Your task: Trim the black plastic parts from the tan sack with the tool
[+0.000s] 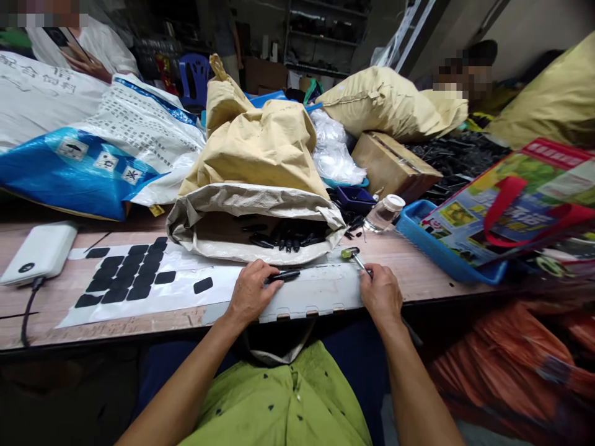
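The wood-grained table (430, 263) is crowded with bags (263, 145), and dim shelves (325, 37) are seen behind. An elongated, shiny black piece (289, 275) is held by the left hand (251, 289) over the grey board (316, 297); in the right hand (382, 293) a small green-headed tool (354, 253) is gripped

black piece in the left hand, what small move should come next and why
Probably bring the tool left toward the black piece: the left hand holds that piece over the grey board, while the right hand grips the tool by its handle, its other end apart from the piece.
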Available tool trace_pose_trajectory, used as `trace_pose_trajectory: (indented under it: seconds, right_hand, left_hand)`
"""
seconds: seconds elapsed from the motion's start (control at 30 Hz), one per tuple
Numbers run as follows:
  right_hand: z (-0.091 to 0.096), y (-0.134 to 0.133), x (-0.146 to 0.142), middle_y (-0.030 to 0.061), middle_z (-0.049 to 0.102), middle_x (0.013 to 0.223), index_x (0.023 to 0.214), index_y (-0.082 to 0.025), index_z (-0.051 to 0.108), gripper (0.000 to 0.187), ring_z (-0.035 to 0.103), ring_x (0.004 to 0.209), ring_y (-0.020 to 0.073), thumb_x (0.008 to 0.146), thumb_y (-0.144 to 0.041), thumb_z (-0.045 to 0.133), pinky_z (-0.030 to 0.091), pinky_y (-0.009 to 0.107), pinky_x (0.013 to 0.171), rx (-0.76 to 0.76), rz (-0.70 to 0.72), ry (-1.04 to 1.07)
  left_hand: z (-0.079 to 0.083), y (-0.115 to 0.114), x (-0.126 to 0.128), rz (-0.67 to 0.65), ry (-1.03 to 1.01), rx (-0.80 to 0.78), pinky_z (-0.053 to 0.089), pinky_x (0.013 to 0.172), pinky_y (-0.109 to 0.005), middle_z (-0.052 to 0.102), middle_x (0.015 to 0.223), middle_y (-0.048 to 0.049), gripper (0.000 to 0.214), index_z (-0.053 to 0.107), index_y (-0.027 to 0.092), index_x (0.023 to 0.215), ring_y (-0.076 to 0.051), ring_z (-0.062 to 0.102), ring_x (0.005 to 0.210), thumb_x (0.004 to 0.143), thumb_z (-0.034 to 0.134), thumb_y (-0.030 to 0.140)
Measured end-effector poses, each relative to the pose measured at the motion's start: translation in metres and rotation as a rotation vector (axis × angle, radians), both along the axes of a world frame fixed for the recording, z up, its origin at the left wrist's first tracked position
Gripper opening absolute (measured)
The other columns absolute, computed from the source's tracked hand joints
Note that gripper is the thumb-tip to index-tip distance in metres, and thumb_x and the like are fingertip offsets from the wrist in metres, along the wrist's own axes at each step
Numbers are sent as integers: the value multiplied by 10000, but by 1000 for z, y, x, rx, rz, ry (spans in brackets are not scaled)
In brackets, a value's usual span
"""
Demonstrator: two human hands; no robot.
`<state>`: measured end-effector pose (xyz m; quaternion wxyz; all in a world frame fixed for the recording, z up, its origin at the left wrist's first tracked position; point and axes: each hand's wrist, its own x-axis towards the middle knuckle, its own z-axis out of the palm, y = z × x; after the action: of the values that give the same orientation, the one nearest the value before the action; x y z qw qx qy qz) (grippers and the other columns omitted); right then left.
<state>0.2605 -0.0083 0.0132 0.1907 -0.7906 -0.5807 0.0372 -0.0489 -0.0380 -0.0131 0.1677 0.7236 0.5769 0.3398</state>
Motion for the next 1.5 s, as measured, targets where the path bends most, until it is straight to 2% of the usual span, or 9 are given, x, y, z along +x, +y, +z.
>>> trace_pose_trajectory:
  seconds: [0.17, 0.33, 0.57, 0.7, 0.83, 1.07, 1.27, 1.4, 1.5]
  right_hand:
    - [9, -29, -21, 102, 688, 1045, 1112, -188, 664, 271, 620, 935, 232, 962, -348, 505, 465, 341, 810, 191, 113, 310]
    - [16, -58, -62, 77, 708, 1079, 1126, -208, 680, 254, 652, 1004, 209, 999, -365, 526, 517, 333, 897, 219, 397, 561]
    - [17, -73, -96, 81, 701, 1139, 1332, -240, 648, 344, 659, 1066, 196, 1032, -251, 481, 540, 343, 955, 198, 612, 546]
    - [16, -78, -104, 70, 684, 1058, 1380, -259, 633, 390, 658, 977, 175, 1034, -199, 463, 546, 302, 897, 273, 661, 507]
    - [7, -78, -106, 56, 638, 952, 1386, -245, 639, 410, 642, 874, 164, 1038, -182, 432, 543, 276, 830, 243, 709, 415]
    - [7, -75, -99, 69, 633, 969, 1391, -211, 632, 396, 632, 882, 160, 1039, -183, 453, 529, 271, 831, 324, 642, 375]
    - [4, -74, -95, 62, 659, 963, 1349, -222, 662, 379, 646, 882, 165, 1037, -197, 449, 536, 279, 834, 276, 642, 376]
    - [9, -60, -69, 77, 682, 1056, 1326, -206, 678, 351, 645, 987, 184, 1029, -239, 494, 500, 307, 920, 391, 487, 324]
    - [8, -39, -36, 64, 678, 1023, 1300, -220, 706, 345, 623, 924, 185, 999, -232, 538, 466, 309, 860, 384, 251, 151]
  left_hand:
    - [6, 0, 9, 41, 70, -28, 474, 865, -365, 688, 1003, -56, 347, 742, 264, 1158, -251, 636, 980, 844, 790, 404]
    - [10, 0, 17, 75, 87, -78, 449, 859, -363, 702, 981, -41, 193, 781, 286, 1063, -241, 650, 985, 886, 748, 356]
    - [4, 5, 4, -28, -28, -97, 448, 835, -335, 678, 930, -32, 201, 782, 251, 1075, -203, 636, 930, 881, 744, 284]
    - [3, 5, 3, -57, -35, -90, 432, 814, -329, 658, 899, -24, 195, 790, 260, 1071, -198, 624, 923, 885, 736, 274]
    - [5, 5, 4, -50, -20, -89, 413, 812, -333, 643, 881, -16, 181, 795, 253, 1058, -197, 619, 931, 890, 728, 253]
    - [1, 7, 3, -60, -69, -59, 427, 786, -310, 654, 874, -13, 156, 806, 256, 1019, -179, 610, 888, 873, 751, 243]
    - [2, 6, 3, -48, -66, -77, 438, 779, -309, 659, 881, -17, 168, 804, 254, 1035, -181, 616, 891, 877, 745, 247]
    - [3, 5, 4, -32, -66, -85, 428, 774, -316, 665, 887, -16, 169, 801, 243, 1027, -181, 616, 870, 866, 751, 248]
    - [6, 4, 5, -17, -43, -79, 420, 786, -326, 651, 863, -6, 188, 794, 239, 1028, -181, 616, 859, 845, 758, 230]
